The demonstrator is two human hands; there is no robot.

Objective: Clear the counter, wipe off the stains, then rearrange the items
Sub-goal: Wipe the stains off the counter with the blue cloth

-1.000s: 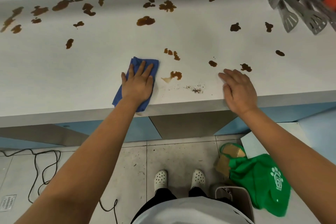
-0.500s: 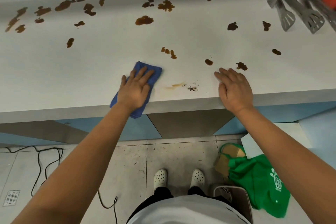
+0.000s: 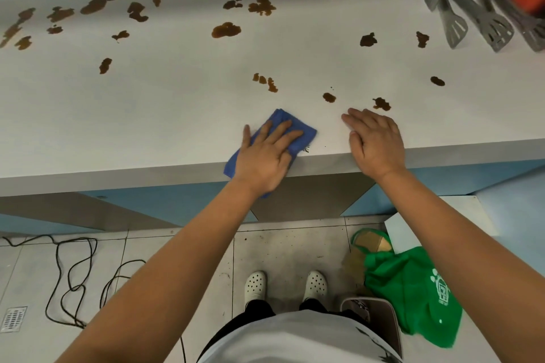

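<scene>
A: What is the left hand [image 3: 265,156] doing?
B: It lies flat on the blue cloth [image 3: 298,134], fingers straight and slightly spread, pressing it to the counter [image 3: 147,115] at the front edge, just below centre frame.
A: And the right hand [image 3: 376,143]?
B: Flat on the bare counter just right of the cloth, fingers straight, holding nothing.
A: Which way does the cloth run?
B: Its long axis slants from lower left, where a corner hangs over the edge, to upper right.
A: How does it look?
B: Folded, deep blue, with dark crumbs [image 3: 306,150] at its right side.
A: Beyond that?
B: Brown stains [image 3: 226,30] dot the counter toward the top, and grey tongs [image 3: 451,13] lie at upper right.
</scene>
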